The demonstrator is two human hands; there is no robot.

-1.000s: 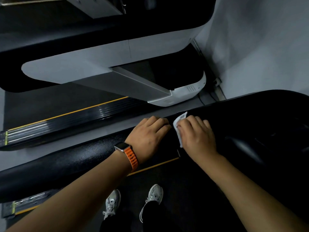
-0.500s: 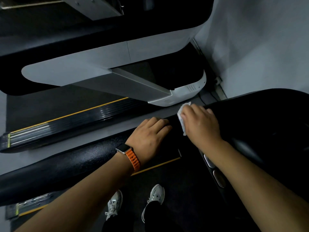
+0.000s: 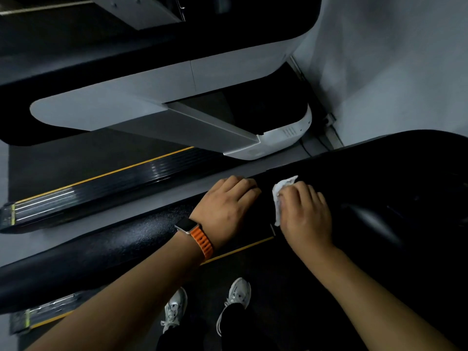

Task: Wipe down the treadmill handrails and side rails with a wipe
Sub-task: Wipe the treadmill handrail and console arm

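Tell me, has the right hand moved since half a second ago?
Yes. The right hand drew the wipe back along the handrail, away from the neighbouring treadmill's white base, toward the person.

A white wipe [image 3: 281, 196] stands out against the black handrail [image 3: 101, 247], glossy at one end and finely speckled with pale flecks along its nearer stretch. The watch strap [image 3: 201, 243] is bright orange with dark ribbing. A thin yellow line edges the black, ridged side rail [image 3: 101, 191], which ends in a yellow-green strip. The shroud [image 3: 114, 110] above it is pale grey over black. The sneakers [image 3: 236, 293] are white with grey panels, the trousers [image 3: 235, 333] black, the wall [image 3: 392, 59] pale grey.
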